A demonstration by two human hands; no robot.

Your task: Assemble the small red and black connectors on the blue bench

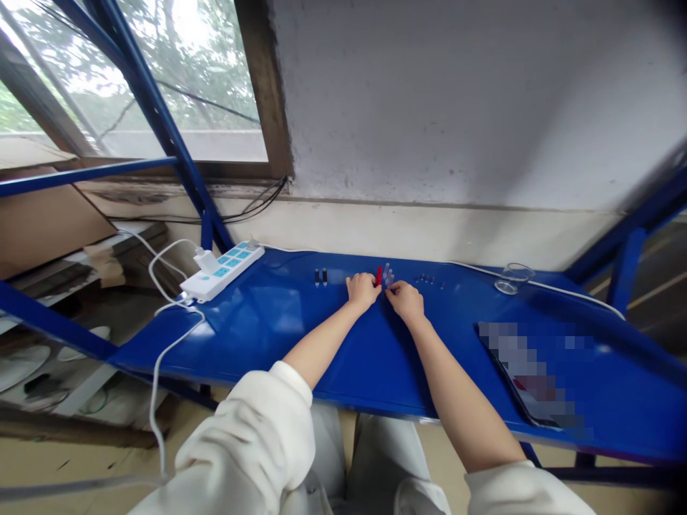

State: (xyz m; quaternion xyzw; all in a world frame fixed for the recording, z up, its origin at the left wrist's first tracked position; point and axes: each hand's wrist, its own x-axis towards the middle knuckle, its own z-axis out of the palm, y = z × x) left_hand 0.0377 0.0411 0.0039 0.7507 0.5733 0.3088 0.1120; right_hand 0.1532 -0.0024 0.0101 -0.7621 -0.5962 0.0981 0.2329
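My left hand (363,290) is closed, its fingertips pinched at a slim upright red piece (379,274) at the middle of the blue table. Just right of the red piece stand several clear, slim tube-like pieces (387,272). My right hand (406,300) is at their near side with its fingers curled together. Whatever lies between those right fingertips is too small to make out. Two small black-topped pieces (320,277) stand side by side to the left of my left hand. Several tiny clear pieces (426,278) lie in a loose row beyond my right hand.
The blue table (257,336) backs onto a wall. A white power strip (225,272) with a plug and cable lies at its left end. A clear round container (507,285) stands at right, near a white cable. A flat dark-edged, blurred-out object (523,379) lies front right.
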